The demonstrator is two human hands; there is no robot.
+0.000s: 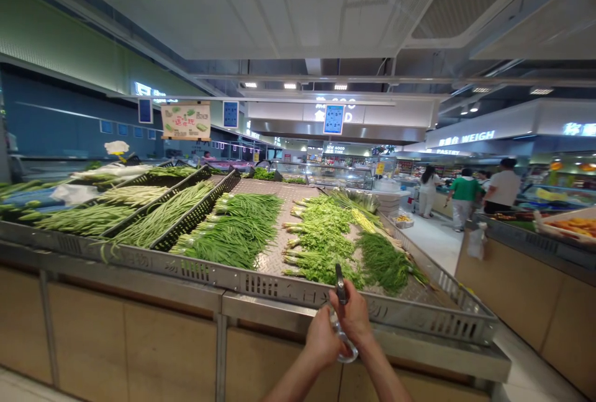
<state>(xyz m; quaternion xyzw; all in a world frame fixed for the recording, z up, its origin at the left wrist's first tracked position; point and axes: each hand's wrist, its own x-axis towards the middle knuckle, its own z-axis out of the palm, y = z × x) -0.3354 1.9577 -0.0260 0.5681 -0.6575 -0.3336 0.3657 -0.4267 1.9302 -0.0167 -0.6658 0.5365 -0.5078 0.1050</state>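
My left hand (pixel 322 338) and my right hand (pixel 354 314) are close together, touching, before the front edge of a vegetable stand. The right one is closed around a dark, narrow, rounded object (pixel 341 284) that sticks up from its fingers; its kind is not clear. A clear, shiny, curved thing (pixel 347 352), like a ring or loop, shows below between the palms. The fingers of the left hand are curled around it. Just beyond them lie bunches of leafy celery (pixel 321 240), with garlic chives (pixel 237 228) to the left and feathery green herbs (pixel 386 262) to the right.
A slotted metal rail (pixel 261 284) runs along the stand's front. Long beans (pixel 162 215) fill black crates (pixel 186 219) at left. A price screen (pixel 334 119) hangs overhead. Several people, one in a green top (pixel 464 189), are in the right aisle, near another counter (pixel 535 284).
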